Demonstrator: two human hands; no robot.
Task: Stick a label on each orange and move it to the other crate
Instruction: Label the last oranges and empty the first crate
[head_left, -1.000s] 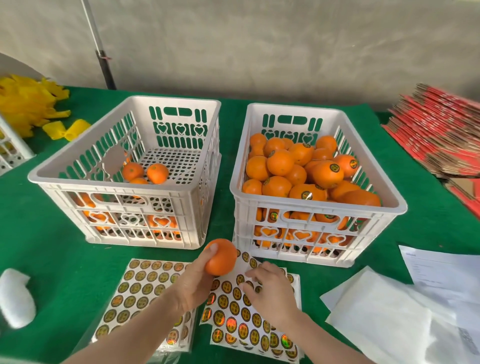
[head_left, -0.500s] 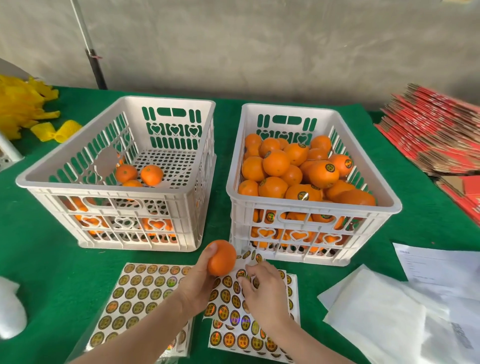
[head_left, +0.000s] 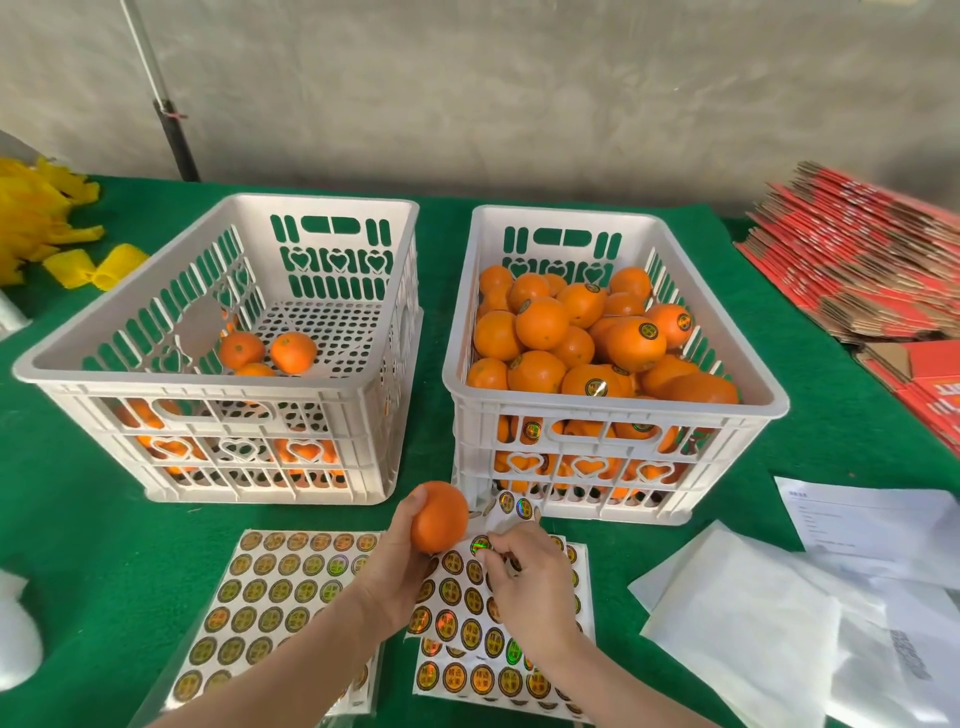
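Orange is held clear of the surface in the left grip, fingers curled round it, just in front of the right crate and close above the label sheet, presumably so a label can be transferred at once. Right grip is closed in a pinch on a label at the sheet's lifted edge, judged mid-peel. Right crate is heaped with oranges, several labelled; left crate holds few, no labels seen.
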